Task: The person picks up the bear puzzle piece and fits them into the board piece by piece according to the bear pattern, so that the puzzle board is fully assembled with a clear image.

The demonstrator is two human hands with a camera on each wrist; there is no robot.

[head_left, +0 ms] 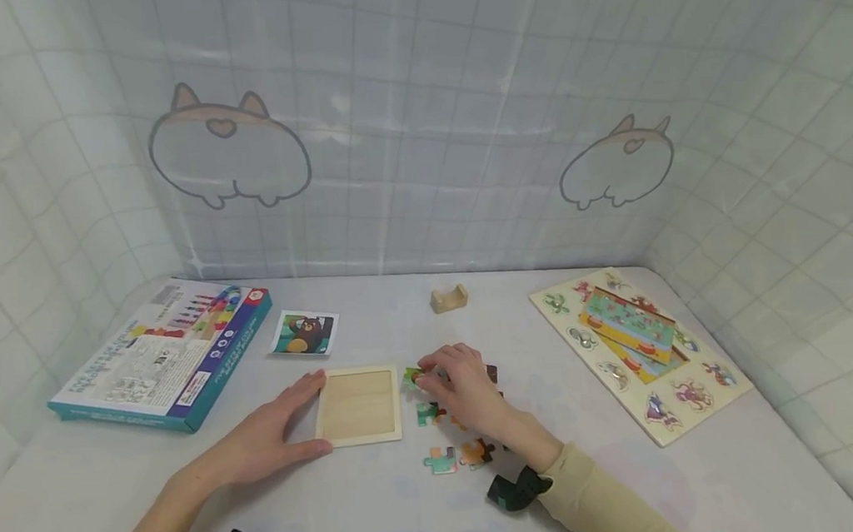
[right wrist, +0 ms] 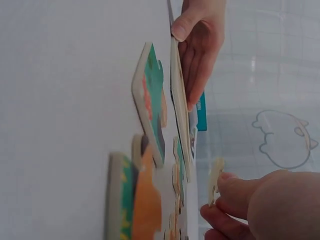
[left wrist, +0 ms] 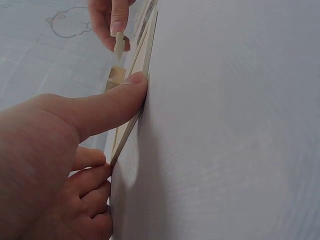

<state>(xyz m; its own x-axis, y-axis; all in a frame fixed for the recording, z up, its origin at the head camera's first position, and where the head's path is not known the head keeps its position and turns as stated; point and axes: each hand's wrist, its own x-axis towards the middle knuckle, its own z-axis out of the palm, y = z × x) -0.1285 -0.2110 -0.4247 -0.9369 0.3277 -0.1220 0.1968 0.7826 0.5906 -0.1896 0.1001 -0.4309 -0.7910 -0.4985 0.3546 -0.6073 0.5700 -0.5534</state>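
My left hand (head_left: 270, 433) holds the left side of a square wooden puzzle tray (head_left: 395, 402), thumb at the near corner and fingertips at the far corner. The tray's recess shows bare wood. In the left wrist view the thumb presses on its rim. My right hand (head_left: 474, 392) pinches a jigsaw piece (right wrist: 215, 177) between thumb and fingers, raised above the table in the right wrist view. Beneath and around that hand lie several loose pieces, including a teal one (head_left: 440, 460) and an orange-brown one (head_left: 476, 452); the hand partly hides others.
Behind the tray lies a picture card of a bear (head_left: 306, 334). A flat blue-edged box (head_left: 178, 352) sits at far left, and a small wooden block (head_left: 449, 298) stands at the back. On the right, a peg puzzle board (head_left: 636, 404) carries colourful cards (head_left: 630, 329).
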